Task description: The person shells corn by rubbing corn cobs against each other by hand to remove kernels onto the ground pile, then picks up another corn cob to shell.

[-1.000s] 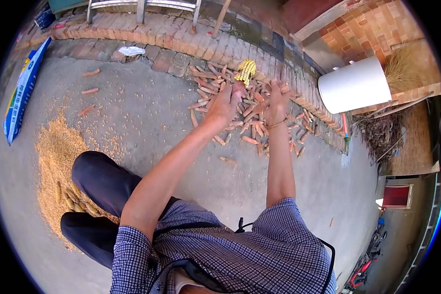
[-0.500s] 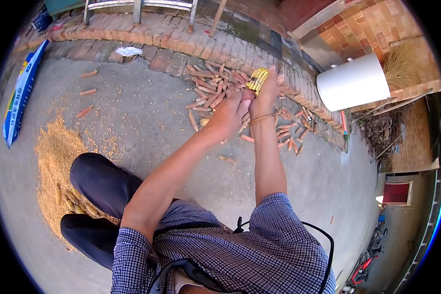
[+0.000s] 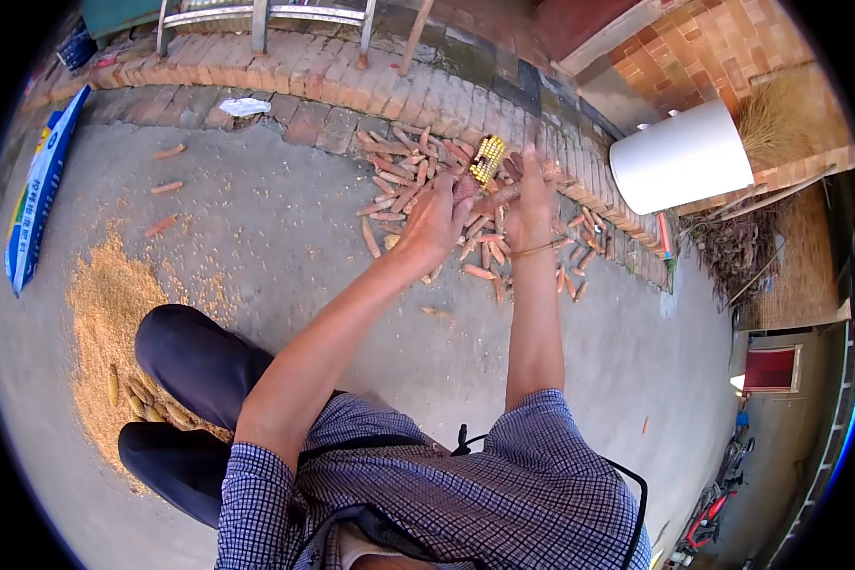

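My left hand (image 3: 434, 226) is closed round the bare reddish end of a partly shelled corn cob (image 3: 487, 161). Yellow kernels still cover its upper end, which points up and away from me. Just to the right, my right hand (image 3: 532, 211) is closed on a bare corncob (image 3: 497, 199) that lies across the palm beside the left fingers. The right fingertips are blurred. Beneath both hands, a heap of bare reddish corncobs (image 3: 399, 169) spreads over the concrete.
A pile of loose kernels (image 3: 114, 304) with several unshelled cobs (image 3: 142, 394) lies by my knees (image 3: 195, 361). A blue-and-white sack (image 3: 43, 195) is at far left. A white bucket (image 3: 682, 158) lies beyond the brick edging (image 3: 332, 81), and a metal ladder (image 3: 313, 13) is at the top.
My right hand has moved right and down, away from the yellow kernels, uncovering more of the corn cob. The bare corncob now shows between the hands. My left hand has shifted slightly left.
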### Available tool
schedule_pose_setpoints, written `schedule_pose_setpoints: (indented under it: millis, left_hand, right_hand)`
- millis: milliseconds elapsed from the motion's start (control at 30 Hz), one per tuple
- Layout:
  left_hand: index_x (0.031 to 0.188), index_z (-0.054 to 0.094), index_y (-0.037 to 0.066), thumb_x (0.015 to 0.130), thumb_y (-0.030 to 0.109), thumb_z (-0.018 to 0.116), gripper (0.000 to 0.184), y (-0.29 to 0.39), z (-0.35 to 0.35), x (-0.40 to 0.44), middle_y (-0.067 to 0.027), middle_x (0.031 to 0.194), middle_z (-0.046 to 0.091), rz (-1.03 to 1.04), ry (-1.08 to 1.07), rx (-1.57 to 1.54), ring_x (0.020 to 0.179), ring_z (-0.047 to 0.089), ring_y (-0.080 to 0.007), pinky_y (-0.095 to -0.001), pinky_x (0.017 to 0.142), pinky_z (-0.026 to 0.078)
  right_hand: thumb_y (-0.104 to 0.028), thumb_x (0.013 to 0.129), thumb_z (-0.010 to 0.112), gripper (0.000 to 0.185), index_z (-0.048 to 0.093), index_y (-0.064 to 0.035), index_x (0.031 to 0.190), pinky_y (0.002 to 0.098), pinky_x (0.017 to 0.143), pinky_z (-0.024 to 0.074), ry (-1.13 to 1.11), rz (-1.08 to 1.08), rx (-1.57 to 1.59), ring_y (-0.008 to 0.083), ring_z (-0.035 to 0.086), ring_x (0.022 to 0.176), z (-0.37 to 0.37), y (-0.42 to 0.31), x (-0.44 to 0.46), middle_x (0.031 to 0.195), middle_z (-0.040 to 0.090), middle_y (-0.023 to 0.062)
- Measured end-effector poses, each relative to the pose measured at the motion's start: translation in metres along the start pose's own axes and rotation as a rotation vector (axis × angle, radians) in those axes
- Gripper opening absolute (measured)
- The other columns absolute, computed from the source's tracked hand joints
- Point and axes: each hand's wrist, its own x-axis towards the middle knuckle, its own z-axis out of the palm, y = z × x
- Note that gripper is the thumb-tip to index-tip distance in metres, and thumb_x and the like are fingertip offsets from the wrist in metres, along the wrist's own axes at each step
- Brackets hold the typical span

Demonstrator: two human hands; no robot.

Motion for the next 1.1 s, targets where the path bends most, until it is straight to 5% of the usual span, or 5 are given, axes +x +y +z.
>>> schedule_pose_setpoints:
  millis: [200,333,500,767,1100]
  left_hand:
    - [0.106,0.045,-0.011,0.094,0.011,0.049,0.026,0.006,-0.003,-0.009,-0.0315,0.098,0.06,0.096,-0.087,0.626,0.079,0.065,-0.0446,-0.0485,0.068,0.054]
    - [0.106,0.045,-0.01,0.095,0.012,0.05,0.025,0.016,-0.016,-0.01,-0.03,0.095,0.06,0.106,-0.16,0.71,0.079,0.065,-0.0442,-0.048,0.068,0.055]
    - [0.123,0.045,-0.008,0.096,0.012,0.052,0.034,0.013,-0.003,-0.001,-0.0265,0.098,0.062,0.08,-0.006,0.155,0.085,0.063,-0.041,-0.0435,0.075,0.05]
    - [0.108,0.051,-0.002,0.097,0.016,0.053,0.021,0.02,-0.012,-0.001,-0.0259,0.09,0.062,0.052,0.101,0.118,0.083,0.062,-0.0428,-0.0455,0.068,0.048]
    - [0.109,0.047,-0.008,0.084,0.003,0.055,0.028,0.02,-0.003,-0.007,-0.0298,0.099,0.057,0.136,0.003,0.738,0.073,0.066,-0.0396,-0.043,0.062,0.056]
  right_hand:
    - [-0.022,0.098,0.057,0.022,0.055,-0.0003,0.103,0.0382,0.06,0.0589,-0.077,0.159,-0.08,0.0274,0.07,0.076,0.018,0.028,0.011,0.085,0.064,0.0128]
    - [-0.033,0.094,0.062,0.032,0.058,-0.0012,0.089,0.0339,0.053,0.0531,0.05,0.085,0.013,0.0188,0.06,0.06,0.025,0.04,0.015,0.081,0.063,0.009]
    - [-0.042,0.096,0.056,0.041,0.057,-0.0023,0.084,0.0335,0.047,0.0495,0.061,0.037,0.086,0.0181,0.059,0.058,0.05,0.003,-0.012,0.072,0.061,0.0084]
    - [-0.023,0.094,0.064,0.03,0.058,0.0015,0.11,0.0327,0.064,0.0522,0.182,-0.294,-0.287,0.0173,0.064,0.083,-0.039,0.036,0.098,0.096,0.065,0.0082]
    - [-0.023,0.097,0.06,0.025,0.056,0.0006,0.106,0.0371,0.069,0.056,-0.127,0.149,0.042,0.0245,0.066,0.078,0.033,0.011,-0.016,0.096,0.066,0.0121]
